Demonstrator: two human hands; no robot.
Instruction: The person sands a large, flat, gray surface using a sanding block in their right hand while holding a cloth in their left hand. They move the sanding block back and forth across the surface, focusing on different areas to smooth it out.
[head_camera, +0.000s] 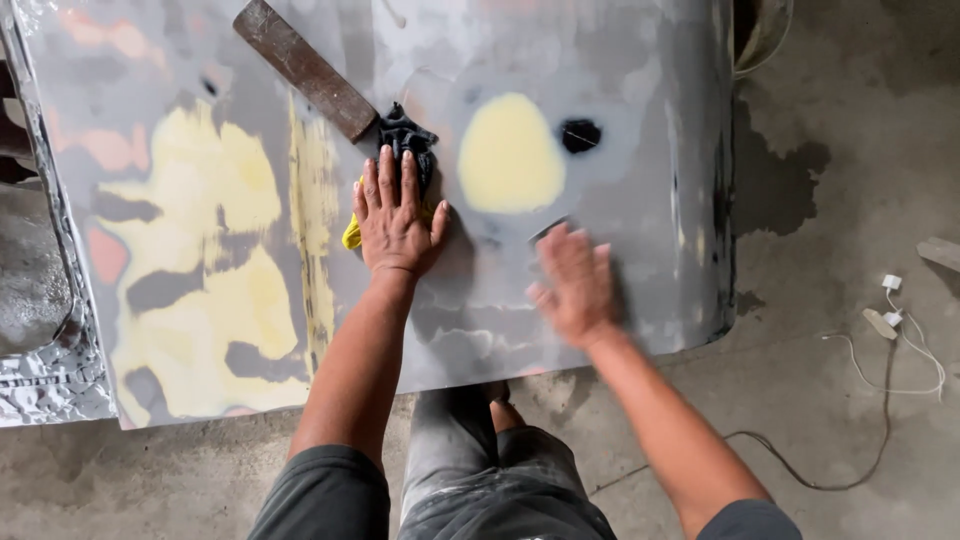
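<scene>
Overhead view of a person working on a large grey metal panel (640, 180), seen from the head camera. The left hand (397, 215) is lying flat, fingers spread and its grip open, pressing down on a yellow cloth (352, 233) of which only a corner is showing at the thumb side. Just beyond the fingertips a crumpled dark rag (408, 140) is resting on the panel, touching the end of a long, flat brown block (305, 68) that is lying diagonally toward the upper left.

The right hand (573, 285) is appearing blurred over the lower middle of the panel, palm down; a small thin dark sheet (552, 229) is showing at its fingertips, and whether the grip is closing on it cannot be told.

The panel surface is showing patches of pale yellow filler (510, 155), the largest spreading across the left half and a rounded one lying above the right hand, with a small black spot (579, 134) just beside it.

The panel is standing above a stained concrete floor (850, 120). At the right, well apart from the hands, a white plug with cable (890, 320) is lying on the floor. The person's grey trousers (480, 480) are showing at the bottom edge.
</scene>
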